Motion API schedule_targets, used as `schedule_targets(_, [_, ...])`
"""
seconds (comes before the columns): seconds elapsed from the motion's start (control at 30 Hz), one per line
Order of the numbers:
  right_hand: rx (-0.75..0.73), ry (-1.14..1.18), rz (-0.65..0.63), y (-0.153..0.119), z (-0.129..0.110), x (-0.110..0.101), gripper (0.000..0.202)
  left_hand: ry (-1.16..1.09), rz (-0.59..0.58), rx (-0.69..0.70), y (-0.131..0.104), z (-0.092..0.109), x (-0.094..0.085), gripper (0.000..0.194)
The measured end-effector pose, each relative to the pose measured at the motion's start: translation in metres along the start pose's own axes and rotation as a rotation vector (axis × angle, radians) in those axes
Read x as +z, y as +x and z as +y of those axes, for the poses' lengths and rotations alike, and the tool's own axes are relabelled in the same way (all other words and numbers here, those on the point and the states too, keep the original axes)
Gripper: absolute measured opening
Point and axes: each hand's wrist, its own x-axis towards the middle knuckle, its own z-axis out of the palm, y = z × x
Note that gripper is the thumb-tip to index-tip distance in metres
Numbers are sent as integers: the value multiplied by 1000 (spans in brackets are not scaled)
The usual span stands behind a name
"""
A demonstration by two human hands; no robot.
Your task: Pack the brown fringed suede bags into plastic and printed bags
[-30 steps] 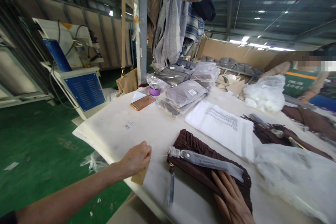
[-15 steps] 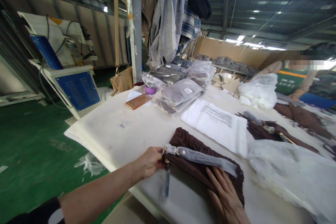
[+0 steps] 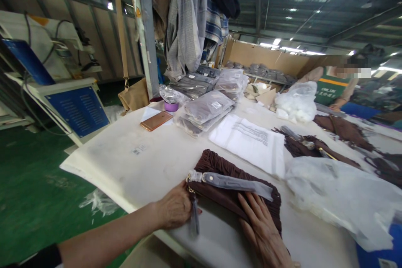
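A dark brown gathered handbag [image 3: 216,166] lies on the white table in front of me. Along its top runs a strap [image 3: 232,182] wrapped in clear plastic, with gold metal fittings at the left end. My left hand [image 3: 176,207] is closed around the bag's left end, its fingertips partly hidden. Beside those fingers dangles a plastic-wrapped zip pull [image 3: 194,217]. My right hand [image 3: 260,224] rests flat on the bag's near side, fingers stretched out.
A printed white plastic bag [image 3: 248,140], stacked bagged goods [image 3: 207,109] and a phone [image 3: 156,121] lie beyond the handbag. To the right are crumpled clear plastic [image 3: 339,192] and more brown bags [image 3: 323,150]. A co-worker in a green apron [image 3: 333,86] stands far right.
My left hand has shifted from pinching the metal fitting at the bag's corner to lower around its end. The right hand stays flat on the bag. The view has swung slightly right.
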Motion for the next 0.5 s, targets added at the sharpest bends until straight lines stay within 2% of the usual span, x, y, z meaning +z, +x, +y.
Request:
schedule_targets(0.07, [-4,0,10,0,0,1,60,3,2,15,2,-1,-1,29])
schedule_targets(0.2, [6,36,30,0,-1,1,60,-30,174,-42,-16,-8,-3,22])
schedule_targets(0.37, [12,4,97,2,-9,3,61,83,332,-74,-42,-7,-11,21])
schedule_targets(0.5, [-10,-77,105,3,-19,-5,71,20,485,-42,-35,3,-23,15])
